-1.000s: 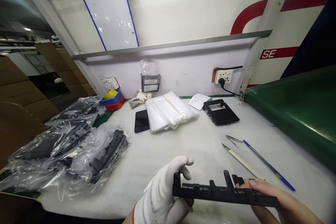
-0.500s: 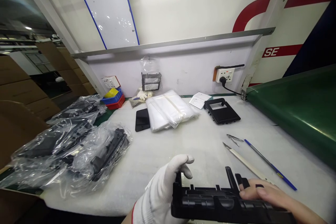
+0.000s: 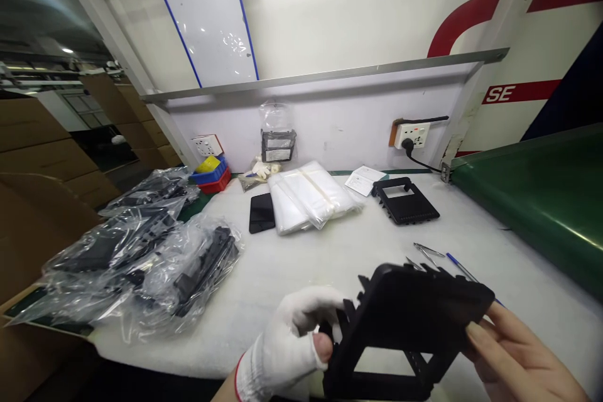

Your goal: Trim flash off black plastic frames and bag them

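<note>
I hold a black plastic frame part (image 3: 409, 314) up in front of me with both hands, its flat face tilted toward the camera and a rectangular opening near its lower edge. My left hand (image 3: 292, 342), in a white glove with a bare thumb tip, grips its left edge. My bare right hand (image 3: 518, 358) grips its right edge. A second black frame part (image 3: 406, 201) lies on the white bench further back.
Clear bags of black parts (image 3: 141, 251) are piled at the left. A stack of clear bags (image 3: 311, 195), a black phone-like slab (image 3: 262, 213), a paper card (image 3: 363, 180), tweezers (image 3: 428, 251) and a blue pen (image 3: 461, 269) lie on the bench. A green conveyor (image 3: 541, 195) runs along the right.
Both hands have turned the black frame part from edge-on to upright, so its flat face now shows. It now hides the white-handled knife on the bench. The view shifted slightly right.
</note>
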{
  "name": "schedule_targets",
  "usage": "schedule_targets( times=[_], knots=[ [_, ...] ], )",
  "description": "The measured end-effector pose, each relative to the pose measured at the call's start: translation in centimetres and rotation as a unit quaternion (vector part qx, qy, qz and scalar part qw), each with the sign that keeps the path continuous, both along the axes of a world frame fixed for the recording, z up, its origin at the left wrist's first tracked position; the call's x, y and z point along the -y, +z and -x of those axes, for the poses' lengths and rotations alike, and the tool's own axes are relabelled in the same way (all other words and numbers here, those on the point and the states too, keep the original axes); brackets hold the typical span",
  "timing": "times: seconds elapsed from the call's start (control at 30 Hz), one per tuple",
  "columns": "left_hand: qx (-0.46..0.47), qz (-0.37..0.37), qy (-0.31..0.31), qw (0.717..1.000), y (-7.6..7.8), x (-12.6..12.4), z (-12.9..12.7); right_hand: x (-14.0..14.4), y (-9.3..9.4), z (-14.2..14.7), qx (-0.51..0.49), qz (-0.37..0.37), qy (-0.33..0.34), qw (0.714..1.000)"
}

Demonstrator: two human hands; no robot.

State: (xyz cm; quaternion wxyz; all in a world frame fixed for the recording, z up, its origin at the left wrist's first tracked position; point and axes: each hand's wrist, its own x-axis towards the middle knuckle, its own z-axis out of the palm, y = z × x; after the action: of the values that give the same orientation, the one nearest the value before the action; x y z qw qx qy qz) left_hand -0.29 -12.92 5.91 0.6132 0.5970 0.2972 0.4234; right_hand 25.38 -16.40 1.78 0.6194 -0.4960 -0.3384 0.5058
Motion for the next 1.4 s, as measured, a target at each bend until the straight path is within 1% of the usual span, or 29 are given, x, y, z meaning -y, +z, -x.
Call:
schedule_targets(
  times=[0.07,0.17,0.23,0.3,0.37,0.43,0.5,0.57,0.67,0.73,0.77,0.8,0.87,0.9,0.93,0.97,1.0,1.03,1.1,1.13,1.2,1.3,1.4],
  knots=[
    [0.033,0.063,0.023,0.997,0.3,-0.1,-0.3,-0.6,0.3,0.2,-0.067,0.039,0.03,0.997],
    [0.095,0.13,0.051,0.986,0.6,-0.1,-0.9,-1.1,0.8,0.8,-0.109,0.075,0.064,0.989],
    [0.154,0.159,0.063,0.973,0.7,-0.1,-1.2,-1.2,1.0,1.1,-0.124,0.081,0.065,0.987],
    [0.198,0.187,0.05,0.961,0.9,-0.1,-1.4,-1.3,0.9,1.3,-0.142,0.085,0.058,0.985],
    [0.213,0.215,0.035,0.953,1.1,-0.1,-1.6,-1.3,0.8,1.4,-0.161,0.086,0.052,0.982],
    [0.219,0.237,0.05,0.945,1.5,-0.1,-1.6,-1.4,0.8,1.4,-0.175,0.076,0.042,0.981],
    [0.236,0.244,0.092,0.936,1.7,-0.1,-1.5,-1.4,0.8,1.3,-0.179,0.068,0.022,0.981],
    [0.253,0.233,0.125,0.931,1.6,-0.2,-1.4,-1.5,0.9,1.2,-0.177,0.068,0.003,0.982],
    [0.272,0.199,0.142,0.931,1.2,-0.2,-1.1,-1.7,1.0,1.0,-0.17,0.068,-0.024,0.983],
    [0.27,0.156,0.146,0.939,1.0,-0.1,-0.9,-1.8,1.0,0.9,-0.156,0.06,-0.054,0.984],
    [0.25,0.127,0.15,0.948,1.0,0.1,-0.8,-1.8,1.1,0.8,-0.147,0.055,-0.066,0.985],
    [0.211,0.095,0.157,0.96,1.1,0.3,-0.8,-1.9,1.2,0.7,-0.136,0.05,-0.073,0.987],
    [0.08,0.018,0.178,0.981,1.4,1.0,-0.7,-1.9,1.6,0.8,-0.118,0.041,-0.068,0.99],
    [-0.001,-0.028,0.193,0.981,1.7,1.3,-0.7,-1.8,1.9,0.9,-0.11,0.039,-0.06,0.991],
    [-0.082,-0.075,0.204,0.973,1.9,1.6,-0.7,-1.8,2.1,1.1,-0.102,0.039,-0.055,0.992],
    [-0.157,-0.114,0.211,0.958,2.2,1.8,-0.8,-1.8,2.4,1.3,-0.095,0.045,-0.053,0.993],
    [-0.221,-0.138,0.213,0.941,2.4,2.0,-0.9,-1.7,2.7,1.5,-0.088,0.055,-0.057,0.993],
    [-0.275,-0.145,0.211,0.927,2.6,2.0,-1.1,-1.6,3.0,1.7,-0.08,0.068,-0.062,0.993],
    [-0.352,-0.111,0.199,0.908,2.8,1.6,-1.6,-1.5,3.5,2.0,-0.056,0.097,-0.072,0.991],
    [-0.37,-0.086,0.197,0.904,2.9,1.3,-1.8,-1.4,3.6,2.0,-0.041,0.107,-0.076,0.991],
    [-0.373,-0.053,0.193,0.906,2.9,0.6,-2.1,-1.1,3.8,2.0,-0.005,0.117,-0.068,0.991],
    [-0.354,-0.034,0.175,0.918,3.0,-0.2,-2.3,-0.9,3.8,1.6,0.061,0.11,-0.029,0.992],
    [-0.335,-0.015,0.151,0.93,3.2,-0.5,-2.3,-0.8,3.9,1.3,0.122,0.09,0.014,0.988]
  ],
)
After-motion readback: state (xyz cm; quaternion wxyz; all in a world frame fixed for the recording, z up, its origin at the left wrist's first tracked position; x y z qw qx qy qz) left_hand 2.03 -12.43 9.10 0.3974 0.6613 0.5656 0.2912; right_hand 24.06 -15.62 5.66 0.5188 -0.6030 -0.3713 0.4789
